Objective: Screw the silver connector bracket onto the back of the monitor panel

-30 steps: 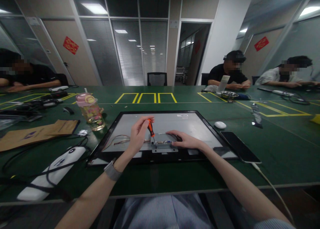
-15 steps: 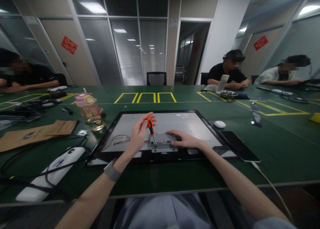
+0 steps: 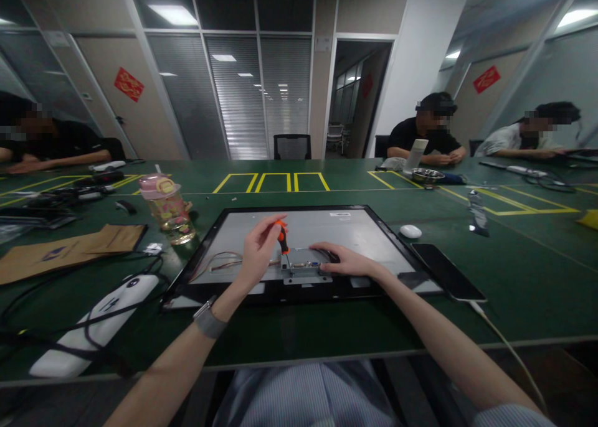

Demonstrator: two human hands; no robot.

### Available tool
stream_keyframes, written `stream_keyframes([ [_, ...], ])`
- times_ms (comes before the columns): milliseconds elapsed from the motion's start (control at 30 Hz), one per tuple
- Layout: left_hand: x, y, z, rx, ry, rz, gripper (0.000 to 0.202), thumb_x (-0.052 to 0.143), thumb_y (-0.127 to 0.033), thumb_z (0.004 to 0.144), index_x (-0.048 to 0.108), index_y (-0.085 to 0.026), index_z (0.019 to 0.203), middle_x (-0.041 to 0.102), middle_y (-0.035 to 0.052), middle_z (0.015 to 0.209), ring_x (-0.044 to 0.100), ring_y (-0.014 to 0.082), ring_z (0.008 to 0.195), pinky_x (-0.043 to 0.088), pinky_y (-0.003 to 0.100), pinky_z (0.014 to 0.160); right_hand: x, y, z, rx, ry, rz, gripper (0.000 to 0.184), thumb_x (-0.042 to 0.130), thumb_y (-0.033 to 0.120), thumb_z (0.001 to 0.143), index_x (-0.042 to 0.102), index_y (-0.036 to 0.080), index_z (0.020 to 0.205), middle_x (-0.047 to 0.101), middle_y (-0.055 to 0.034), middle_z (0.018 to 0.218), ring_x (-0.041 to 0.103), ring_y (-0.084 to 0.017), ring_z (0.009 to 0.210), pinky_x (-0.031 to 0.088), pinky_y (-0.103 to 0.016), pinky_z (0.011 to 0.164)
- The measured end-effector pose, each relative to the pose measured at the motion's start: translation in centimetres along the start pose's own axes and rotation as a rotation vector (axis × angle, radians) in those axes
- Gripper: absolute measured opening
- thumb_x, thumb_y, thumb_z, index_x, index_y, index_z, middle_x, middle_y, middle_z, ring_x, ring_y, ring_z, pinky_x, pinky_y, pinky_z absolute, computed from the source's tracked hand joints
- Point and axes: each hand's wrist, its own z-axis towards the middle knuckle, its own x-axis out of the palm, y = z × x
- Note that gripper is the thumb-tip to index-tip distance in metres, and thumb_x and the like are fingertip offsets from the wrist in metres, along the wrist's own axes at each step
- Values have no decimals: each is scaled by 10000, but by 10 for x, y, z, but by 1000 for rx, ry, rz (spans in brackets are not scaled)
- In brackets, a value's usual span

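A flat monitor panel (image 3: 364, 234) lies face down on the green table (image 3: 514, 259), its grey metal back up. My left hand (image 3: 256, 253) pinches an orange-handled screwdriver (image 3: 282, 239) held upright, tip on a small metal connector bracket (image 3: 303, 270) near the panel's front edge. My right hand (image 3: 346, 260) lies flat on the panel just right of the bracket, fingers stretched out and pressing down. Thin coloured wires (image 3: 219, 260) run across the panel to the left of my left hand.
A pink bottle (image 3: 168, 208), brown paper bags (image 3: 65, 249), a white device (image 3: 93, 327) and black cables sit at left. A white mouse (image 3: 411, 231) and a black phone (image 3: 446, 271) with its cable lie right. Three other people sit at the table's far sides.
My left hand's fingers have shifted slightly on the screwdriver handle, as if turning it. My right hand and the panel have stayed put.
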Motion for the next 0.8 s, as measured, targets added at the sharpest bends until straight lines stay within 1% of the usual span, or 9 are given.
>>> stream_keyframes([
  [67,0,1,0,45,-28,66,193,589,-272,801,659,-203,968,546,29,862,545,120,761,464,243,707,0,-1,0,3,3,11,572,580,404,810,414,202,1318,468,-87,1335,450,-253,1199,337,-427,1029],
  [133,0,1,0,84,-60,116,174,621,-269,773,671,-210,929,523,31,882,532,126,785,460,241,709,1,-2,0,-3,5,19,575,581,407,809,414,200,1318,468,-88,1337,447,-253,1204,334,-428,1032],
  [233,0,-1,-2,105,-52,116,228,504,-290,849,657,-208,997,559,60,975,552,159,880,455,288,791,1,-3,0,-5,-1,15,577,581,422,806,417,211,1317,466,-83,1341,440,-260,1212,322,-440,1039],
  [333,0,-2,-3,83,-9,85,286,418,-279,892,618,-202,1080,592,61,969,571,156,855,452,295,793,1,-3,0,-1,-4,10,580,580,422,806,413,213,1320,465,-85,1342,443,-263,1209,322,-449,1038],
  [467,1,-1,-2,119,-67,183,176,583,-264,803,663,-209,950,531,26,839,527,133,765,446,267,747,1,-1,0,-2,-2,21,578,582,420,805,414,219,1320,463,-83,1343,441,-264,1210,319,-456,1039],
  [533,1,0,-2,130,-100,202,162,603,-265,787,671,-212,923,524,32,871,527,136,788,446,277,769,1,-1,0,7,-4,20,578,582,422,804,416,218,1319,461,-82,1345,437,-262,1214,317,-451,1042],
  [633,1,-2,-2,107,-74,144,238,478,-280,865,649,-204,1011,563,65,988,552,161,898,443,312,829,0,-1,0,13,-1,10,585,583,418,804,415,199,1319,461,-91,1343,438,-260,1213,321,-437,1042],
  [700,1,-2,-2,73,-30,87,292,406,-279,899,608,-198,1093,591,70,991,572,163,895,453,321,823,0,-2,0,7,3,5,581,584,413,805,417,196,1317,466,-93,1337,443,-259,1208,326,-434,1037],
  [800,1,-1,-3,63,-30,95,263,485,-276,866,606,-205,1088,580,40,895,569,139,792,468,289,754,1,-2,0,3,2,14,573,584,416,805,419,211,1314,469,-86,1332,450,-259,1200,338,-437,1027],
])
